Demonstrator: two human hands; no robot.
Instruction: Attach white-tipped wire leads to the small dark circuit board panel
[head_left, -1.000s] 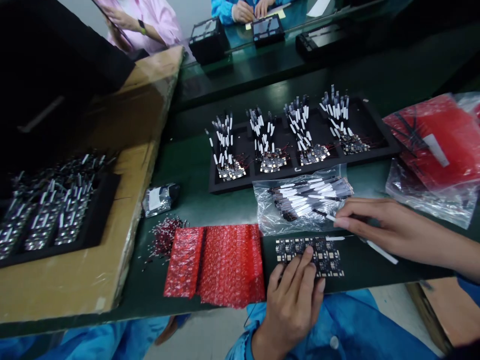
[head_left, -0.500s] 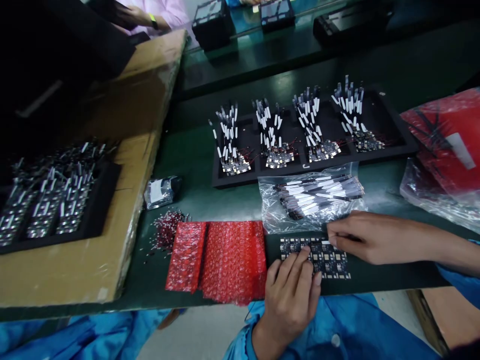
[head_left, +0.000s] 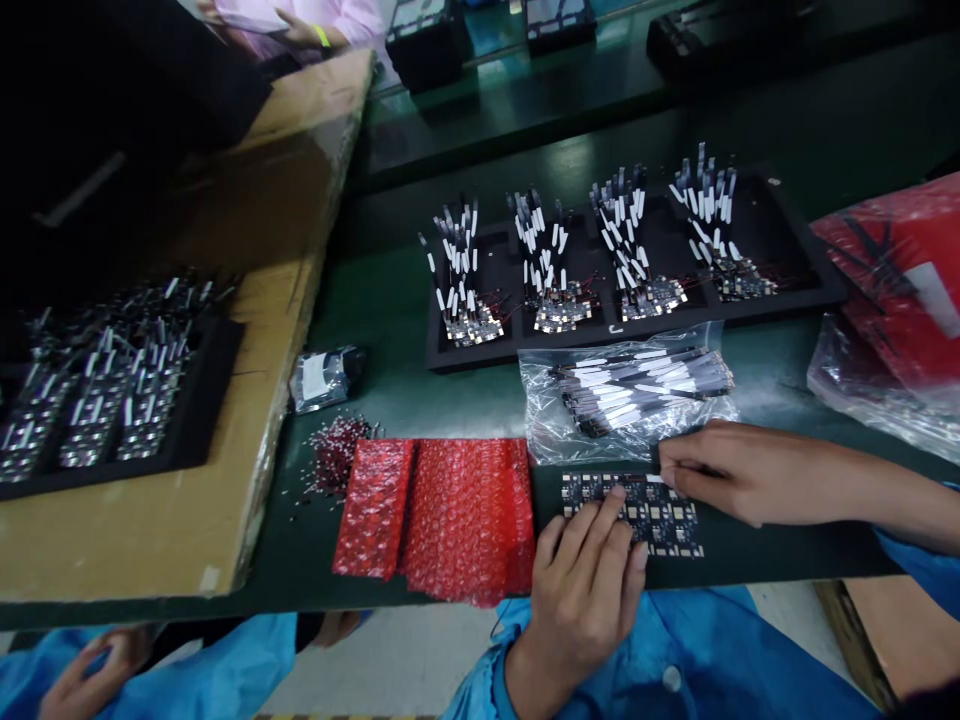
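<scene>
A panel of small circuit boards (head_left: 667,525) lies flat at the table's front edge. My left hand (head_left: 589,590) rests on its left part with fingers stretched out, index fingertip on the boards. At the panel's upper edge, my right hand (head_left: 720,472) has thumb and fingers pinched on the end of a thin flex cable with a white label (head_left: 654,479), which lies along the boards. The pinched end is hidden. Just behind the panel, a clear plastic bag (head_left: 544,430) holds a bundle of similar flex cables (head_left: 637,390).
Red bubble wrap (head_left: 457,520) and small red-black wire pieces (head_left: 337,455) lie left. Behind stands a black divided tray (head_left: 795,240) of boards with cables. Another loaded tray (head_left: 217,400) sits on cardboard (head_left: 285,250). Red bags (head_left: 900,270) lie right. A co-worker's hand (head_left: 97,670) shows lower left.
The view has shifted slightly. My two hands keep nearly the same places on the panel. A co-worker's hand has come into view at lower left.
</scene>
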